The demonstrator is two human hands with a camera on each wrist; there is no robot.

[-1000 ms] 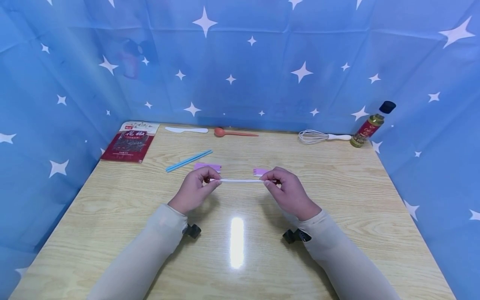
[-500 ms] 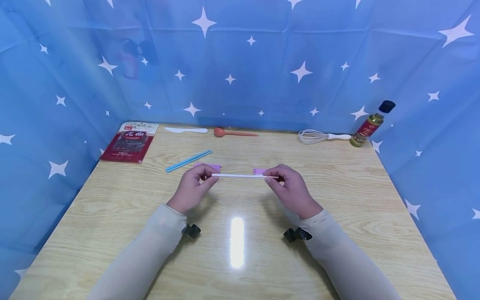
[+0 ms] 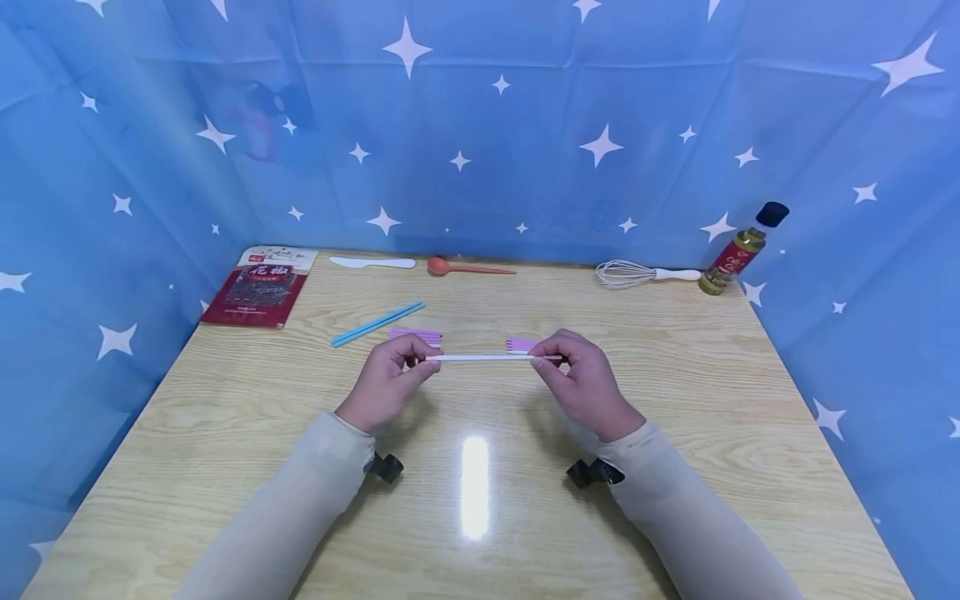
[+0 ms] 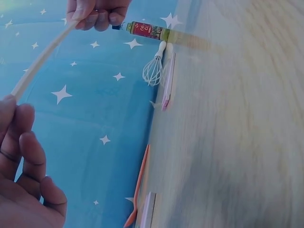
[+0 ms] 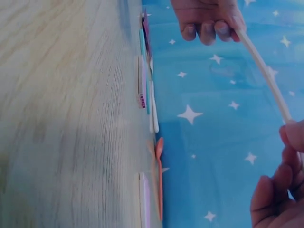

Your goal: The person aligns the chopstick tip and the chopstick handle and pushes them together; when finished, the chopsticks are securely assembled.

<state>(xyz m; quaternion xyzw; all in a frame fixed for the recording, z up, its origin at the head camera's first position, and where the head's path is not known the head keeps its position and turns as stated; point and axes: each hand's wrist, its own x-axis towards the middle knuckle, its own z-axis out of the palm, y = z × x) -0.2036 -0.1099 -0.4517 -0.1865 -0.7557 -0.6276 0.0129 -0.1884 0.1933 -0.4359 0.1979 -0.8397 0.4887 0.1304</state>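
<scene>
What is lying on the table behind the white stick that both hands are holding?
Behind the white stick, a pink comb-like piece and a pink strip lie on the table. The left hand and right hand cover parts of them.

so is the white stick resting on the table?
No, both hands hold the stick by its ends above the table.

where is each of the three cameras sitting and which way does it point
Head: worn high, looks forward and down at the table; both hands, left hand and right hand, and both sleeves show, pinching a white stick.
Left wrist: beside the left hand, looks along the stick to the right hand and whisk.
Right wrist: beside the right hand, looks along the stick to the left hand.
Shared: both wrist views show the stick and orange spoon.
</scene>
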